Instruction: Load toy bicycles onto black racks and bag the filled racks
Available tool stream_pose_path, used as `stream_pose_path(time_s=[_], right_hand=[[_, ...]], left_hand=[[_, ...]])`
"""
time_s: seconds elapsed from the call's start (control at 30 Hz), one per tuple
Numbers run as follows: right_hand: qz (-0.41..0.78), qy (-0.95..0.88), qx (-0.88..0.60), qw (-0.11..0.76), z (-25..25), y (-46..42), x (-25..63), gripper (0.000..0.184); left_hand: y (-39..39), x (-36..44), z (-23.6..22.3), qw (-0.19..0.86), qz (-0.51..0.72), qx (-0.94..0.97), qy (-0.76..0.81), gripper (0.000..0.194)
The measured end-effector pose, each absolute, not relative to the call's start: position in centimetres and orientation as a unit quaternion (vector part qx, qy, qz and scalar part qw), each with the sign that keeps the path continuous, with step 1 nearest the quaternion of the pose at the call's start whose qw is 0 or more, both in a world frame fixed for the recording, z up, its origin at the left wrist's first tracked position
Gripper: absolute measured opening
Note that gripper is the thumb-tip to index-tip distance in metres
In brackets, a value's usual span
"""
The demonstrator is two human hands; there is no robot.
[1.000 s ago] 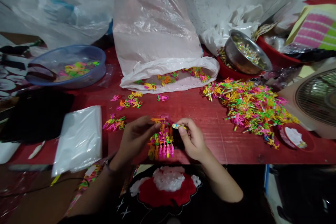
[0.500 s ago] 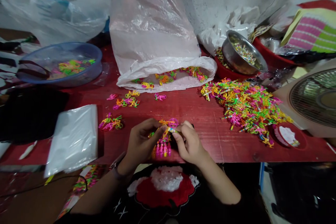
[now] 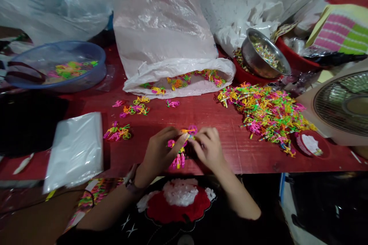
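- Head view, looking down on a red table (image 3: 215, 115): two bare hands near the close edge, fingertips almost together.
- Left hand (image 3: 159, 150): narrowed to a pinch at one end of a small pale tube with a blue band (image 3: 189, 136); exact contact too blurred to tell.
- Right hand (image 3: 210, 148): likewise pinching, at the opposite end.
- Between and below the hands: a cluster of pink and yellow plastic pieces (image 3: 179, 160), partly hidden.
- To the right: a broad heap of multicoloured plastic shapes (image 3: 267, 115).
- Beyond: a large translucent white plastic bag (image 3: 166, 26), mouth facing the hands.
- Far left: a shallow blue plastic basin (image 3: 99, 71).
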State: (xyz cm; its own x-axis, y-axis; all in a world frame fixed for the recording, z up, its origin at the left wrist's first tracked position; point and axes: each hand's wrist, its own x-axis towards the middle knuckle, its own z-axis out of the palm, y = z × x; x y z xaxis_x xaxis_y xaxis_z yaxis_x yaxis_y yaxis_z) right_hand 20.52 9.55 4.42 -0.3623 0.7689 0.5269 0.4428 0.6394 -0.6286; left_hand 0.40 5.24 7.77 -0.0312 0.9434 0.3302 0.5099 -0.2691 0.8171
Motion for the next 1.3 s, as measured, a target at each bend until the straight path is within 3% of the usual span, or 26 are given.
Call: stream_pose_path(time_s=[0.1,0.23,0.37,0.6,0.8,1.3], right_hand=[[0.244,-0.728,-0.461,0.446,2.0,11.7,21.7,0.013],[0.367,-0.701,-0.453,0.412,-3.3,12.3,20.5,0.013],[0.366,-0.734,-0.437,0.370,-6.4,11.5,18.4,0.011],[0.314,-0.804,-0.419,0.281,-6.6,11.1,18.1,0.039],[0.288,-0.824,-0.421,0.247,-6.4,11.2,17.7,0.028],[0.358,-0.785,-0.402,0.306,-6.7,11.9,17.4,0.023]], left_hand=[[5.8,-0.7,7.5,0.190,0.425,0.678,0.568,0.023],[6.5,-1.4,5.5,0.143,0.397,0.677,0.603,0.027],[6.9,-1.0,3.1,0.144,0.360,0.715,0.582,0.025],[7.4,-1.1,1.3,0.170,0.341,0.739,0.556,0.024],[7.7,-1.0,0.9,0.184,0.309,0.756,0.546,0.028],[9.7,-0.3,1.5,0.166,0.241,0.794,0.533,0.041]])
